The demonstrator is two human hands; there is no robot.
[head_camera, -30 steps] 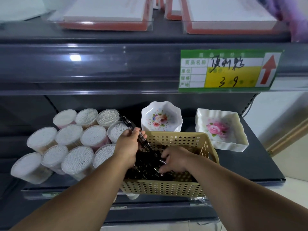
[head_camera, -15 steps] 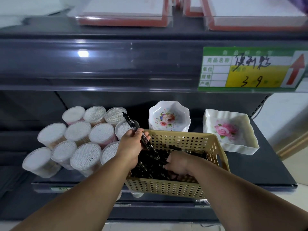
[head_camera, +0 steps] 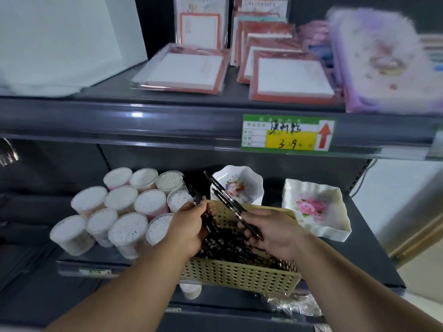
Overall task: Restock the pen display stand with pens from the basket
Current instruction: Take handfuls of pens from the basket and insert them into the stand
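Note:
A tan perforated basket [head_camera: 239, 275] stands on the lower dark shelf, holding several black pens [head_camera: 230, 245]. My left hand [head_camera: 189, 226] grips a small bunch of black pens [head_camera: 191, 190] above the basket's left rim, their tips pointing up and away. My right hand [head_camera: 271, 232] holds two black pens [head_camera: 224, 196] lifted out of the basket, slanting up to the left. No pen display stand shows in this view.
Several clear tubs of cotton swabs [head_camera: 124, 207] lie stacked left of the basket. Two white floral dishes [head_camera: 237, 185] [head_camera: 314, 209] sit behind and to its right. The upper shelf [head_camera: 143, 121] carries wrapped notepads [head_camera: 290, 80] and a green price tag [head_camera: 287, 135].
My right hand has come up out of the basket with two pens. My left hand stays put with its bunch. The camera has tilted up, showing the upper shelf.

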